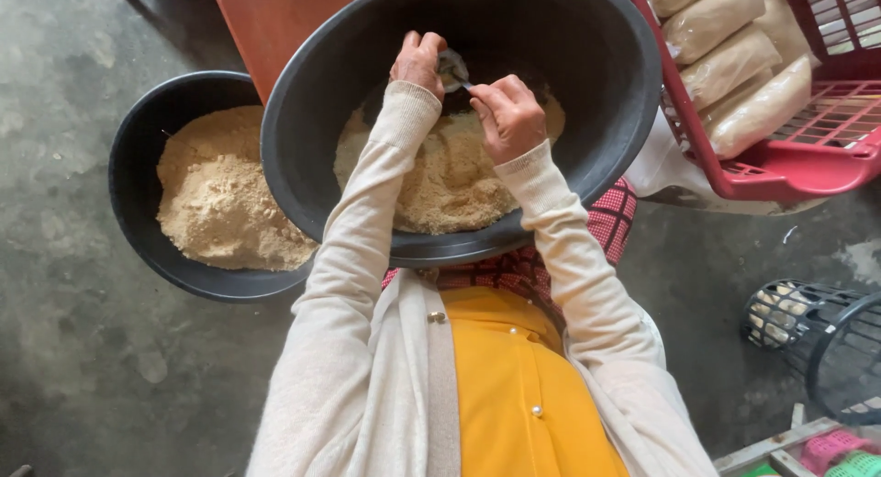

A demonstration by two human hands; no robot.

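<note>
Both arms reach forward into the black basin (303,165). Right hand (507,117) closes on a spoon (452,70); left hand (418,62), fingers curled, pinches something unclear above the tan powder (450,179).

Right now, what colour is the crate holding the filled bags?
Red, a slatted plastic crate, seen top right in the head view.

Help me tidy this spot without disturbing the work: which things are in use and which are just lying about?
In use:
left hand
right hand
small metal spoon
big black plastic basin of tan powder

Lying about:
second black basin of powder
red plastic crate of filled bags
black mesh basket
</note>
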